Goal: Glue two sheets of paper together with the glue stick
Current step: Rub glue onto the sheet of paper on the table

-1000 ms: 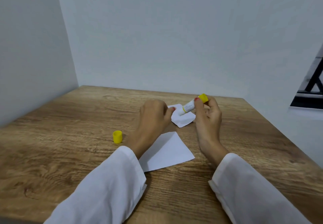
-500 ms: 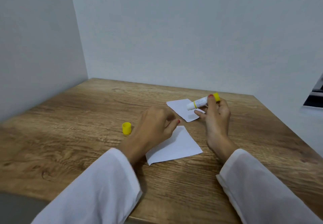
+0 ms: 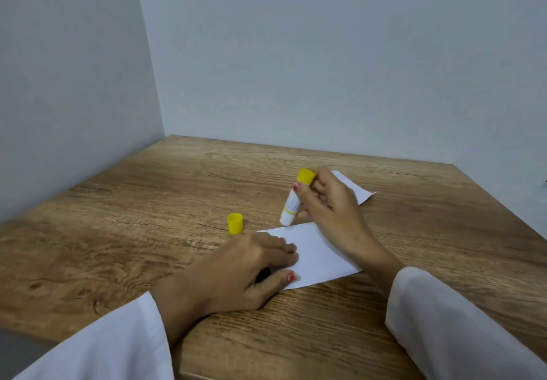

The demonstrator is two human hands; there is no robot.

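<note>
On table (image 3: 118, 231): thin, floppy near sheet (image 3: 319, 252) pinned flat by left hand (image 3: 245, 270) fingers, thumb; right hand (image 3: 328, 202) grip pinching light, rigid glue stick (image 3: 291, 205) mid-barrel.

On a table (image 3: 118, 231), the left hand (image 3: 242, 270) rests on the near sheet of paper (image 3: 319, 252). Behind it, the right hand (image 3: 331, 202) holds a glue stick (image 3: 291, 205) tip-down at that sheet's far edge. The cap (image 3: 235, 223) stands left; a second sheet (image 3: 355, 190) lies behind.
</note>
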